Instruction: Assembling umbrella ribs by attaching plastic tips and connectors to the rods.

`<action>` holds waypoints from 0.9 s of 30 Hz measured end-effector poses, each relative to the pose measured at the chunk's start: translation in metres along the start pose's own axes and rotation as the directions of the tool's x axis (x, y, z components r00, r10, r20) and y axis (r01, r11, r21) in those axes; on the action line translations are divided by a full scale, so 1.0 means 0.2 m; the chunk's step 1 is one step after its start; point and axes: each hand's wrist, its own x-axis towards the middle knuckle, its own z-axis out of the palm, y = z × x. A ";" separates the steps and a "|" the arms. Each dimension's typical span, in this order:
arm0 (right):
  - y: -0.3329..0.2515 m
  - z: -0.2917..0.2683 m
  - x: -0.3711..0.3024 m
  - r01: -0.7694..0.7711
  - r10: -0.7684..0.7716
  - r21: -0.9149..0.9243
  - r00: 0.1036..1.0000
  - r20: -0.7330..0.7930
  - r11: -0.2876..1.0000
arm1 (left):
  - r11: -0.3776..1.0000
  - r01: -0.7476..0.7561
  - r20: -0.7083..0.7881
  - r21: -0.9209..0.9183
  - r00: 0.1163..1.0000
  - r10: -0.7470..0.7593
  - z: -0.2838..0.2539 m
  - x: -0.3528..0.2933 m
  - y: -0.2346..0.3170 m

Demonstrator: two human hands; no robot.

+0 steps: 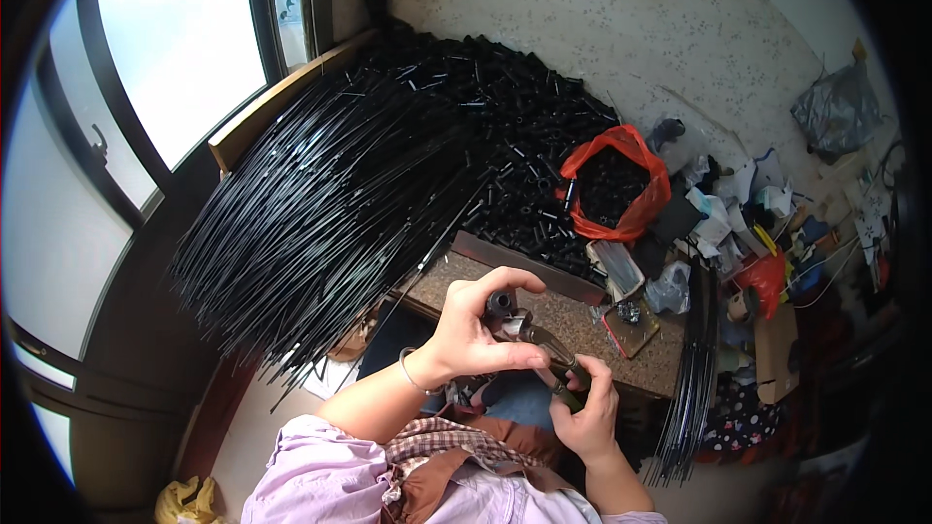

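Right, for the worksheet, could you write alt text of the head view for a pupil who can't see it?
A person's right hand grips a green-handled plier-like tool, the left hand curled around its front and a short black piece. Beyond lie a heap of small black tubes, long black rods to the left, and an open red bag.

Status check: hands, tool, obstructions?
Left hand around black tube, grip partly hidden. Right hand holding pliers by handles. Tube near pliers' head, contact unclear. Nothing visibly blocking either hand.

Workshop: heaped black tubes (529,116), long rods (301,204), workbench (568,315).
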 end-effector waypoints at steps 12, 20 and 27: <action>-0.04 -0.05 0.02 -0.285 0.155 0.289 0.903 0.400 0.914 | 0.999 -0.024 0.096 0.030 0.995 0.021 0.02 0.03 -0.02; -0.05 0.01 -0.16 -0.349 0.232 0.287 0.899 0.372 0.892 | 0.998 0.049 0.110 0.028 0.993 -0.052 0.06 0.05 0.01; -0.03 -0.13 -0.01 -0.296 0.035 0.447 0.862 0.505 0.844 | 0.988 -0.062 0.004 0.143 0.998 0.062 0.08 0.02 0.00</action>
